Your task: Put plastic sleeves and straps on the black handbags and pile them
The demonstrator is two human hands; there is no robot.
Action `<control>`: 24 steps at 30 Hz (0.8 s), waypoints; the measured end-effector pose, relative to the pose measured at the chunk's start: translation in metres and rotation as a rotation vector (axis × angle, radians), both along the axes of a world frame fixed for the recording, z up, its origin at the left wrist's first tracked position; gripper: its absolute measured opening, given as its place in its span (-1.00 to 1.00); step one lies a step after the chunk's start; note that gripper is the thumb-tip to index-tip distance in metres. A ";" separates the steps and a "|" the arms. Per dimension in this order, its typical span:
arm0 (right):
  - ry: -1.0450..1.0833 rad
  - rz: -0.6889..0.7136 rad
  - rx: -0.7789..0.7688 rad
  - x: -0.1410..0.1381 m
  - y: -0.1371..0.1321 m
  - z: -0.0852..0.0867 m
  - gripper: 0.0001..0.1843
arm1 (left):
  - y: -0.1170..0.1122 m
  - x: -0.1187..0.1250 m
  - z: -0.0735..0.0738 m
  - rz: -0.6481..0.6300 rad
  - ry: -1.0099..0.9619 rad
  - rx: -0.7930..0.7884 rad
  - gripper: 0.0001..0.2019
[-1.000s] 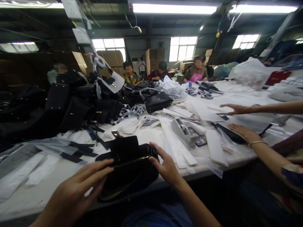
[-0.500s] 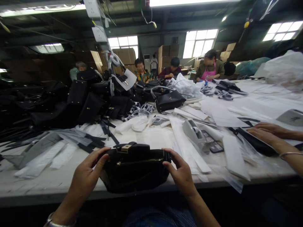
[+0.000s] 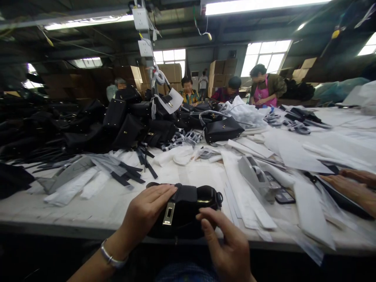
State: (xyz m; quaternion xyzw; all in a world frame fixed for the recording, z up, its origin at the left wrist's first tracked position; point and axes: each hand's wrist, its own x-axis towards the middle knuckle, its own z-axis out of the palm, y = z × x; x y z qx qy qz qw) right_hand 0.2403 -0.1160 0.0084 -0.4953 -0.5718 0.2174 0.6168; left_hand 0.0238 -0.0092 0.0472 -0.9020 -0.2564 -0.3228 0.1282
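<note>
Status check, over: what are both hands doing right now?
Left hand holds black handbag across its top, beside the metal clasp. Right hand touches bag's front, grip unclear. Tape dispenser and a co-worker's hands off right, apart.

Dim workshop (image 3: 205, 51) — windows (image 3: 261, 58), strip lights (image 3: 258, 6) overhead

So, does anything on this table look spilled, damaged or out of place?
Nothing looks damaged or spilled. The small black leather handbag, held by the left hand and right hand, sits at the front edge of the white table. On the right, clear plastic sleeves hang over that edge and could slip off.
</note>
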 end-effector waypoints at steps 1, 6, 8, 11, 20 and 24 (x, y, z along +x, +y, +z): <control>0.089 0.138 -0.128 -0.009 0.000 0.005 -0.75 | -0.002 0.001 -0.001 0.004 0.004 0.014 -0.68; 0.519 0.623 -0.516 -0.041 0.013 0.018 -0.53 | -0.006 0.002 -0.003 -0.005 0.021 0.037 -0.67; 0.598 0.626 -0.557 -0.047 0.017 0.020 -0.53 | -0.006 0.001 -0.006 -0.016 0.018 0.040 -0.66; 0.667 0.620 -0.594 -0.052 0.020 0.020 -0.54 | -0.005 -0.001 -0.010 -0.024 0.006 0.010 -0.64; 0.124 0.287 -0.389 -0.031 0.013 0.013 -0.59 | -0.006 -0.006 -0.003 -0.094 -0.152 -0.230 -0.58; -0.353 -0.226 -0.078 0.006 0.010 0.007 -0.74 | -0.011 -0.030 0.004 -0.176 -0.251 -0.449 -0.56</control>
